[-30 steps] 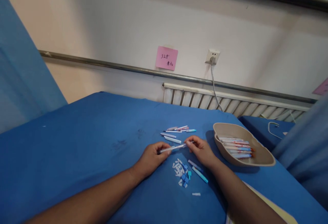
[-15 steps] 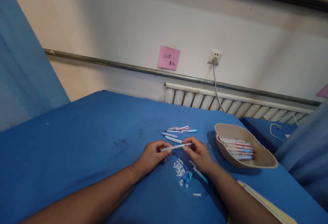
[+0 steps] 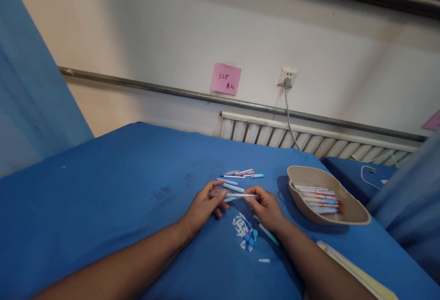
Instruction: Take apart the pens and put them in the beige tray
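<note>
A slim, pale pen (image 3: 237, 195) spans the gap between a person's two bare hands just below the middle of the frame, held nearly level above a bench (image 3: 103, 199) draped in blue cloth. The left hand (image 3: 207, 200) pinches one end between thumb and curled fingers, its lower fingers hanging loose; the right hand (image 3: 265, 203) grips the other end, thumb against bent fingers.

Just beyond the hands lies a loose group of pens and thin rods, among them a pale blue pen (image 3: 233, 188) and a white rod (image 3: 233, 177). Below the hands, a small heap of white and blue pieces (image 3: 245, 233) is scattered on the cloth, with a single white piece (image 3: 264, 260) apart from it, nearer the bottom edge. A teal pen (image 3: 268, 234) lies beside the heap, partly hidden by the right hand and wrist.

At right, a beige tray (image 3: 359, 217) holds a row of pens (image 3: 319, 199), some with orange ends. A pink note (image 3: 226, 79) and a wall socket (image 3: 287, 78) with a plugged-in cord mark the wall above a white radiator (image 3: 268, 134).
</note>
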{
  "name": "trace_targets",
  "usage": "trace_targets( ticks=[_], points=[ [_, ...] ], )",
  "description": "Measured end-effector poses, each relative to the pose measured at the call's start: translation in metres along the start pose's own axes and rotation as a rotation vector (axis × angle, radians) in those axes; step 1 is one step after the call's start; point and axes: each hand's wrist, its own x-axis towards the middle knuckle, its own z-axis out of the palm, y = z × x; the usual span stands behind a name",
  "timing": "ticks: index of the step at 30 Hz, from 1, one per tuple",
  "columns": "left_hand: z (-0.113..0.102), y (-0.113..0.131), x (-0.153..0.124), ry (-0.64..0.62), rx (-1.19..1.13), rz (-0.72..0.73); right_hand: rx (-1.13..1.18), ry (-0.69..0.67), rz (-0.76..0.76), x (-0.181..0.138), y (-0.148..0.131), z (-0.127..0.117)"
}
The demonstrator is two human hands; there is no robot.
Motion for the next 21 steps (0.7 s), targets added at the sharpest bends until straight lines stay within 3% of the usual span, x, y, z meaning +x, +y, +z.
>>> trace_targets(
  ticks=[3, 8, 12, 17, 21],
  points=[
    [0.0001, -0.0007, 0.0000, -0.018, 0.073, -0.059, 0.007, 0.006, 0.013, 0.0000, 0.0013, 0.0003],
    [-0.0016, -0.0025, 0.0026, 0.003, -0.009, 0.037, 0.014, 0.011, 0.029, 0.0007, 0.0033, 0.0007],
    [-0.0021, -0.0023, 0.0027, -0.006, -0.003, -0.062, 0.020, 0.003, 0.032, 0.0009, 0.0042, 0.0010],
    [-0.0023, 0.0003, 0.0022, 0.001, -0.035, 0.043, 0.011, 0.002, 0.035, 0.0007, 0.0043, -0.0001],
    [-0.0012, 0.0000, 0.0022, 0.001, -0.035, -0.071, 0.010, -0.007, 0.029, 0.0007, 0.0042, -0.0001]
  ],
)
